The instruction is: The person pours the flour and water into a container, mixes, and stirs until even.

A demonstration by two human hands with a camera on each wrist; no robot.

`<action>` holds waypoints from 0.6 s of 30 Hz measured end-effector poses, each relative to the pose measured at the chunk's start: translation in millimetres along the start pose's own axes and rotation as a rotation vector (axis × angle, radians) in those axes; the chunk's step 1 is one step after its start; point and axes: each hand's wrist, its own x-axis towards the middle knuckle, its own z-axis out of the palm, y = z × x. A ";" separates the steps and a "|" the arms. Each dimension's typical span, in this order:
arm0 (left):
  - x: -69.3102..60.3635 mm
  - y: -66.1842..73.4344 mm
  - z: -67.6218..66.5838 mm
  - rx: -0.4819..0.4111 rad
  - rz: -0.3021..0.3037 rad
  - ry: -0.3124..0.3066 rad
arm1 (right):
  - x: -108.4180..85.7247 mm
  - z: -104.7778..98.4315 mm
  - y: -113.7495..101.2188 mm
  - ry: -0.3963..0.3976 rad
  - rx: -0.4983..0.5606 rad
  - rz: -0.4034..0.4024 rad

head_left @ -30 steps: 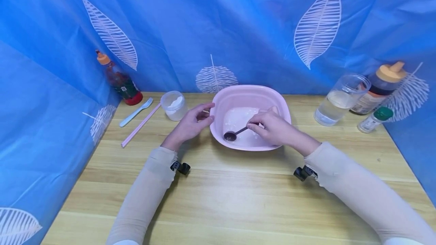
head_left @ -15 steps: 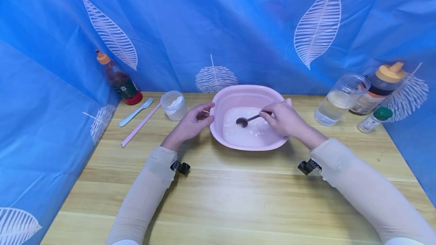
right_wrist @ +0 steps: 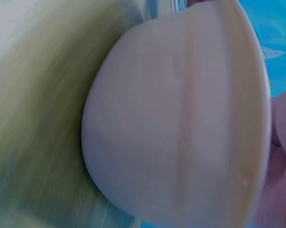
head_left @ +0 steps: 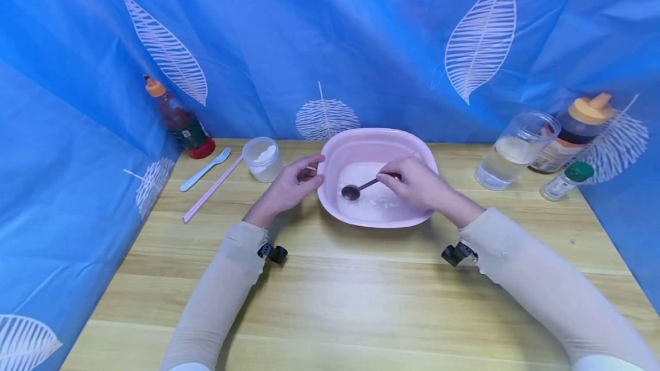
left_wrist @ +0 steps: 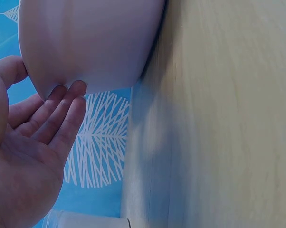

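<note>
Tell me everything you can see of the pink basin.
The pink basin is glossy and plastic-looking, rounded-rectangular, with a flared rim and walls narrowing toward the base. It sits upright on the wood-grained table, near the blue backdrop. Small pale lumps lie in a whitish, wet-looking layer on its floor. The left hand holds its left rim; the right hand reaches over it with a dark spoon. Whether the spoon touches it is unclear.

Basin cut off in both wrist views, spoon hidden behind it
</note>
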 end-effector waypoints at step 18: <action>0.7 -0.1 -1.0 0.004 -0.009 -0.003 | 1.7 -16.1 19.1 0.016 -0.123 0.164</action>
